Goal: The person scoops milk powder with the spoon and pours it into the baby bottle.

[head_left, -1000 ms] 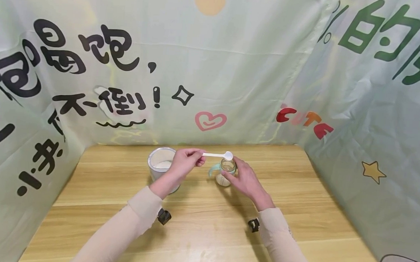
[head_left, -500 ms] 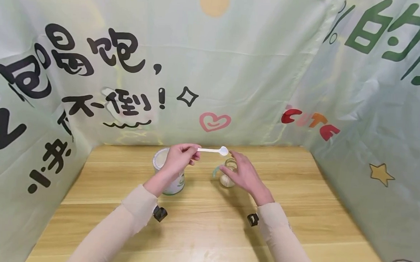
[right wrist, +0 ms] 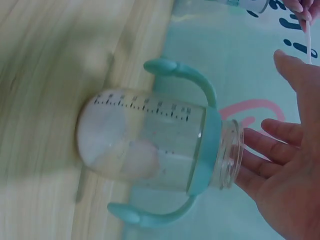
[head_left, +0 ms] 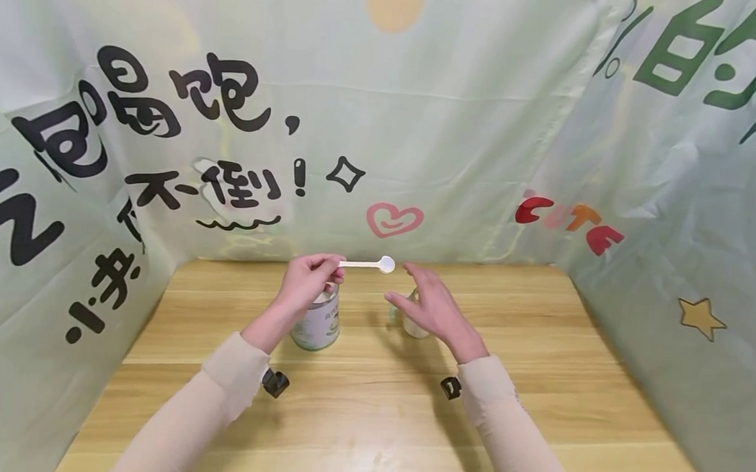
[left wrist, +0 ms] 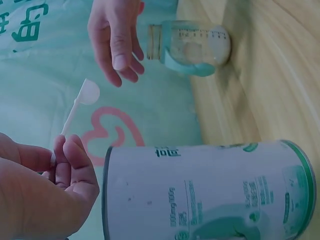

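My left hand pinches the handle end of a white powder scoop, held level above the table with its bowl pointing right. Under that hand stands an uncovered milk powder can, white with green print; the hand hides much of its top. My right hand has its thumb and fingers spread, holding nothing. Its fingers are close by the neck of a clear baby bottle, which stands upright without a lid. The bottle has mint-green handles, a measuring scale and white powder at the bottom. In the head view the right hand covers most of it.
The wooden table ends at a printed fabric backdrop, with further cloth along both sides. Black camera mounts show at both wrists. Can and bottle stand a short way apart near the back edge.
The scoop has moved left and up, away from above the bottle toward the can. My right hand has come off the bottle and its fingers have spread. The head view has shifted slightly.
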`<state>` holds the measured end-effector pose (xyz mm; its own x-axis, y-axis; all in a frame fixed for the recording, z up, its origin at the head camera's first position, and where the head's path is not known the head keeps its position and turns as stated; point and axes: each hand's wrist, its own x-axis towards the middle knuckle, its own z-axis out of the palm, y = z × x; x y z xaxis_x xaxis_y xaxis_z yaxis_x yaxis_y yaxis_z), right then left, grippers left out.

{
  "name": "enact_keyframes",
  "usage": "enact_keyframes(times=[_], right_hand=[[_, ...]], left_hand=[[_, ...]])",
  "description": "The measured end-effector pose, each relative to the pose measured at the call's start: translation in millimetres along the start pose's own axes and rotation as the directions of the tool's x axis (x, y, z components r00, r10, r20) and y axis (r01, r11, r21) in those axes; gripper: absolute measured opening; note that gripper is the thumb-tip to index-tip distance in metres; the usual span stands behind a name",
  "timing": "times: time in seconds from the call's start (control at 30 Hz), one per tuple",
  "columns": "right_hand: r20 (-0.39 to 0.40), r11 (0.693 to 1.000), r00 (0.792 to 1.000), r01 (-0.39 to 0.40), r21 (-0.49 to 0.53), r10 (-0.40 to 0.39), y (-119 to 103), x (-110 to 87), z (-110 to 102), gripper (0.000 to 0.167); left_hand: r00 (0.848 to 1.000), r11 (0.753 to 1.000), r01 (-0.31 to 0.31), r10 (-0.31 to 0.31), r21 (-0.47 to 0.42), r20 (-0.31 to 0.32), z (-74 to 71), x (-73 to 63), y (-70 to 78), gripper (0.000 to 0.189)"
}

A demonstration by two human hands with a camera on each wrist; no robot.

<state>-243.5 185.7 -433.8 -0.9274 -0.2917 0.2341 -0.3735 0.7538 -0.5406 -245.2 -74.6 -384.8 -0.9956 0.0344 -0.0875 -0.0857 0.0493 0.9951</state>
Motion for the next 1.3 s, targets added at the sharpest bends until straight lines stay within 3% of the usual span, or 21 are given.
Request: enact_keyframes(times=[0.27, 0.83, 1.3], right_hand=[[0.024, 1.0, 1.0, 0.003, 0.01, -0.003, -10.3, 4.3, 10.5, 0.079], [0.074, 0.998, 0.996, 0.055, -0.02, -0.053, -33.1, 17.9, 22.8, 0.087], [0.099, 0.99, 0.986, 0.138, -0.014, -0.136, -48.6, 23.5, 38.7, 0.087]], left_hand=[[1.0, 0.999, -0.012, 0.011, -0.051, -0.021, -13.3, -1.6, -1.1, 0.029], [0.995, 1.0, -0.006, 0.003, -0.03, -0.099, -50.3, -9.4, -3.2, 0.033], [0.99, 1.0, -0.011, 0.01, -0.004, -0.139, -75.0, -17.1, -16.2, 0.034]])
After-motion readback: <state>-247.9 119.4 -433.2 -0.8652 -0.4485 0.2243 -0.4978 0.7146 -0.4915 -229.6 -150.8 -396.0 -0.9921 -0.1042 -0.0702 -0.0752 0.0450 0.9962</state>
